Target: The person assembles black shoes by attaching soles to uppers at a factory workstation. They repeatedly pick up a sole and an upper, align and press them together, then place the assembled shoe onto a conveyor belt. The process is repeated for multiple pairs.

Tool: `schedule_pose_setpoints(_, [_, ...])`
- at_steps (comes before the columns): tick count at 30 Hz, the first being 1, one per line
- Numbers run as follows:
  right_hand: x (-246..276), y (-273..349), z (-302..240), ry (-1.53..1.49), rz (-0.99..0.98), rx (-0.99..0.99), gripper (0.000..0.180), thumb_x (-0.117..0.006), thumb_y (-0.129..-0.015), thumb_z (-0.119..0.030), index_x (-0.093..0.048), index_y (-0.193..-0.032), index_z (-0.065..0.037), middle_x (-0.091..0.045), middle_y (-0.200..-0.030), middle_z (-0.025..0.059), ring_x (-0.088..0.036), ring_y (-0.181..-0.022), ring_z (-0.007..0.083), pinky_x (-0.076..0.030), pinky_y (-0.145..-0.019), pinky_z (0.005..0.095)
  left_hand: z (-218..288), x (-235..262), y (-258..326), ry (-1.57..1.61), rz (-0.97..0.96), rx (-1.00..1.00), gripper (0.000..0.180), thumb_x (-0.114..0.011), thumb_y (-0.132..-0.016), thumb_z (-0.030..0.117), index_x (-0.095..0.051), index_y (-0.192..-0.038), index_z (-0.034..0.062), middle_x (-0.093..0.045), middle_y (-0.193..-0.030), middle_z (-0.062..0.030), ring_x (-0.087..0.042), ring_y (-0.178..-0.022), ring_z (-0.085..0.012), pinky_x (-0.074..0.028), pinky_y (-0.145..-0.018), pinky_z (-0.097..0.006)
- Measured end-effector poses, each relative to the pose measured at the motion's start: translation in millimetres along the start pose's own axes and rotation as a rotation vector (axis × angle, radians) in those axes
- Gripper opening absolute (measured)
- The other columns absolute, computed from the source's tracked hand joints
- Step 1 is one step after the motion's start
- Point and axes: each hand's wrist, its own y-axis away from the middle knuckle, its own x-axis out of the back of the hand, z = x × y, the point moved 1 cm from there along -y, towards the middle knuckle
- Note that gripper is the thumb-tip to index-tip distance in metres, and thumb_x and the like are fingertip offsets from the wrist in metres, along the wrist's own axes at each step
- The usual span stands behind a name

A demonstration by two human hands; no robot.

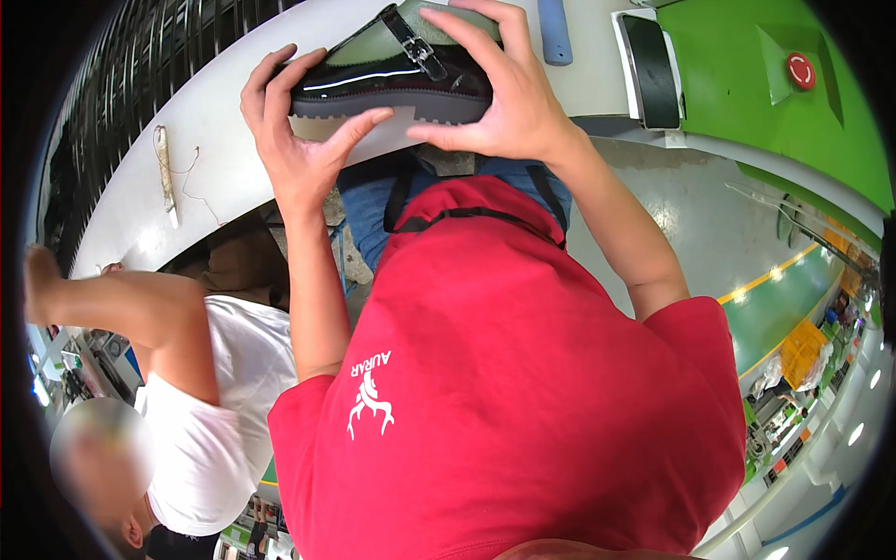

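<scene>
A glossy black shoe (pixel 373 79) with a buckled strap, a green lining and a ridged grey sole is held over the edge of a white workbench (pixel 215 121). My left hand (pixel 297 131) grips its left end, thumb under the sole. My right hand (pixel 504 89) wraps over its right end from above, fingers across the top. Below the shoe I see my red shirt and blue trousers.
A co-worker in a white shirt (pixel 210 411) leans at my left, an arm stretched along the bench. A dark phone-like slab (pixel 651 70) and a blue strip (pixel 554 33) lie on the bench. A green machine with a red button (pixel 801 71) stands at right. A pale stick (pixel 166 173) lies at left.
</scene>
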Motion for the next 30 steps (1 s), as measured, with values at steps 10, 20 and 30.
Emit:
schedule_pose_setpoints(10, [-2.8, -3.2, 10.2, -0.125, 0.060, -0.080, 0.110, -0.103, -0.070, -0.045, -0.055, -0.159, -0.002, -0.055, -0.140, 0.0225, -0.061, -0.132, 0.0414, -0.053, -0.111, 0.0485, 6.9, 3.6, -14.9, -0.088, -0.103, 0.001, 0.076, -0.106, -0.070, 0.029, -0.076, -0.136, 0.0087, -0.062, -0.144, -0.0132, -0.063, -0.135, -0.0312, -0.053, -0.114, -0.044])
schedule_pose_setpoints(20, [0.8, 4.5, -4.7, -0.152, 0.071, -0.035, 0.123, -0.104, -0.067, -0.034, -0.042, -0.169, -0.004, -0.051, -0.149, 0.0237, -0.058, -0.137, 0.0444, -0.052, -0.115, 0.0485, 64.1, -5.9, -20.7, -0.352, -0.330, -0.224, 0.110, -0.105, -0.054, 0.029, -0.061, -0.155, 0.0208, -0.056, -0.159, -0.0125, -0.044, -0.157, -0.0381, -0.028, -0.131, -0.065])
schedule_pose_setpoints(30, [6.2, 30.5, 1.5, -0.375, 0.089, 0.003, 0.117, -0.104, -0.072, -0.028, -0.043, -0.170, -0.010, -0.054, -0.161, 0.0136, -0.051, -0.151, 0.0357, -0.044, -0.127, 0.0454, 89.6, -37.9, -22.8, -0.315, -0.286, -0.374, 0.096, -0.097, -0.061, 0.049, -0.070, -0.150, 0.0249, -0.060, -0.158, -0.0058, -0.056, -0.146, -0.0375, -0.049, -0.115, -0.055])
